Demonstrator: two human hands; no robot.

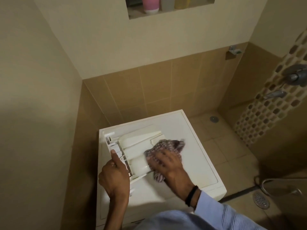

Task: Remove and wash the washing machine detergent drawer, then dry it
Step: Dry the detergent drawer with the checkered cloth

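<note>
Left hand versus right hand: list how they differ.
The left hand grips the detergent drawer by its left end, thumb laid along it; the right hand presses a checked cloth onto the drawer's body. The right wrist wears a black band and a blue sleeve; the left forearm is bare. Both work on the drawer, which lies on the washing machine top.

Dim beige walls, tan tiled floor
</note>
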